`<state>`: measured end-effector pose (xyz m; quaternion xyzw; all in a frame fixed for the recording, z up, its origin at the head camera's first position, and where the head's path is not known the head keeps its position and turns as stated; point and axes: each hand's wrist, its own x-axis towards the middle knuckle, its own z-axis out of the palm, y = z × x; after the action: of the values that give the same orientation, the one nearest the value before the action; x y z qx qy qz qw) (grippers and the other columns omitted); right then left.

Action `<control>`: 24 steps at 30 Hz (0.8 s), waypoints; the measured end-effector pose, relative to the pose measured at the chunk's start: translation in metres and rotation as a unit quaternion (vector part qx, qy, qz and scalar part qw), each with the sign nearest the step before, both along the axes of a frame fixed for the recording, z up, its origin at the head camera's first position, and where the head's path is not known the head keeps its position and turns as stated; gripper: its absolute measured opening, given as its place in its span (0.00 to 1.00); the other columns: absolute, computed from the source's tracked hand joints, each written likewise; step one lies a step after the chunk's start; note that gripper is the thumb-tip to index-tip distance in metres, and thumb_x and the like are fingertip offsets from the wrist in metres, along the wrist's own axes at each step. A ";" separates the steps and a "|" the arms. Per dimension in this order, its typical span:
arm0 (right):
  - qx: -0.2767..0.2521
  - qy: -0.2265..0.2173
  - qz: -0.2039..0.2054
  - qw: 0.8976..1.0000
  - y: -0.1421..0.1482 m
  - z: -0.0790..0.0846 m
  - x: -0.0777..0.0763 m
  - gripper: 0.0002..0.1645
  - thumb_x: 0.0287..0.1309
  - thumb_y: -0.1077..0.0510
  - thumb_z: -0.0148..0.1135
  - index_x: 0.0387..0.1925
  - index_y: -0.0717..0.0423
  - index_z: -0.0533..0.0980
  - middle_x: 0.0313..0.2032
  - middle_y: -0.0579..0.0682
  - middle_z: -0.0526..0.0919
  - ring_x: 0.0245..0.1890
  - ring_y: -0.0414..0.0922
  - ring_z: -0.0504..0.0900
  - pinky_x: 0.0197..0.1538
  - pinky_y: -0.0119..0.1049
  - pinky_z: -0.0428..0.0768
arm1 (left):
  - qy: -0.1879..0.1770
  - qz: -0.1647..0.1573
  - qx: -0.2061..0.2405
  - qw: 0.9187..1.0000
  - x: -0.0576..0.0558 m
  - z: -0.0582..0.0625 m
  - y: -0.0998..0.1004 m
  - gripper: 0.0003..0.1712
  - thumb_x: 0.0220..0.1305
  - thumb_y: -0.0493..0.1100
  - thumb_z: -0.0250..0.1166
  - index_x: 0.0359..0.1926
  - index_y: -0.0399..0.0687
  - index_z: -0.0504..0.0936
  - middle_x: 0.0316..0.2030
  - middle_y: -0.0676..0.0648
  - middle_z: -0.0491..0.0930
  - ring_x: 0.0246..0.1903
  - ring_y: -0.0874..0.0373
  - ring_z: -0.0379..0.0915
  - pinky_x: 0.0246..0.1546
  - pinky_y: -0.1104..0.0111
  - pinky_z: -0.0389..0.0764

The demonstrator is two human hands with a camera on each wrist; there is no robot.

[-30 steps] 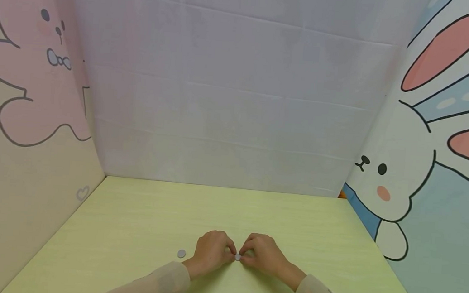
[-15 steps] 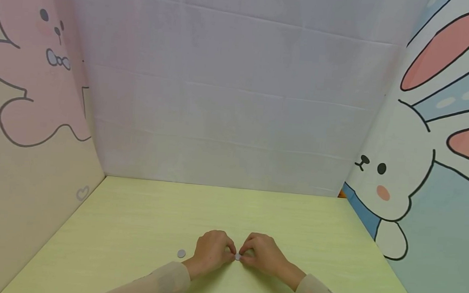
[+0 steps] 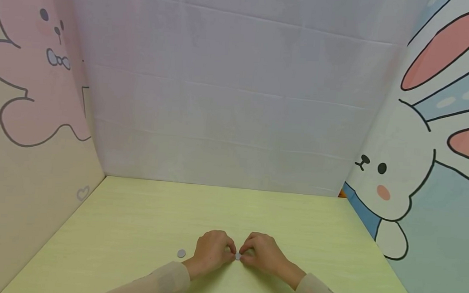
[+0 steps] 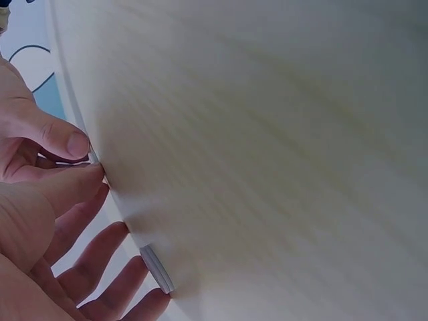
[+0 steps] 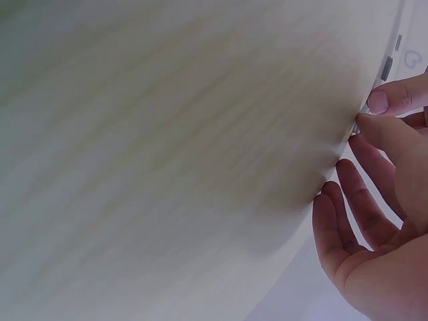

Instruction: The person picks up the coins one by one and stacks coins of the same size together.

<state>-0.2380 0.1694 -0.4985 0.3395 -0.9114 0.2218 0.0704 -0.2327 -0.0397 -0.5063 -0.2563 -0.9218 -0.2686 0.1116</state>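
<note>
Between the fingertips of both hands is a small round grey disc, low over the table in the head view. My left hand pinches its left side with thumb and fingers, and my right hand pinches its right side. Fingertips cover most of the disc; only a sliver of the disc shows in the left wrist view. A second grey disc lies flat to the left of my left wrist. From the side this second disc looks layered, in line with my left hand's outer fingers.
The pale yellow-green table extends to a white cloth backdrop. A panel with a pink cartoon animal stands at the left, and a rabbit-print panel at the right.
</note>
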 end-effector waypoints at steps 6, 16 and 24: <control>0.003 -0.007 -0.001 1.000 0.001 -0.001 0.000 0.02 0.57 0.59 0.80 0.33 0.51 0.91 0.35 0.41 0.88 0.38 0.37 0.84 0.44 0.34 0.85 | 0.000 0.000 -0.007 1.000 0.002 0.001 -0.001 0.08 0.51 0.45 0.86 0.26 0.60 0.93 0.31 0.60 0.86 0.31 0.62 0.81 0.24 0.70 0.79; 0.006 -0.003 -0.003 1.000 0.000 -0.001 -0.001 0.02 0.57 0.58 0.80 0.33 0.51 0.91 0.35 0.40 0.88 0.38 0.37 0.84 0.44 0.35 0.84 | -0.004 0.000 -0.013 1.000 0.002 0.001 -0.002 0.07 0.52 0.46 0.85 0.26 0.60 0.93 0.30 0.59 0.84 0.31 0.62 0.79 0.25 0.70 0.79; 0.005 -0.001 -0.004 1.000 0.000 -0.002 -0.001 0.03 0.56 0.59 0.80 0.33 0.51 0.91 0.35 0.40 0.88 0.38 0.37 0.84 0.44 0.34 0.84 | -0.006 -0.002 -0.011 1.000 0.002 0.002 -0.002 0.07 0.52 0.46 0.85 0.26 0.61 0.93 0.30 0.59 0.85 0.31 0.62 0.80 0.25 0.70 0.78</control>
<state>-0.2388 0.1699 -0.5006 0.3355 -0.9139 0.2177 0.0690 -0.2309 -0.0416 -0.5044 -0.2576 -0.9249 -0.2600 0.1031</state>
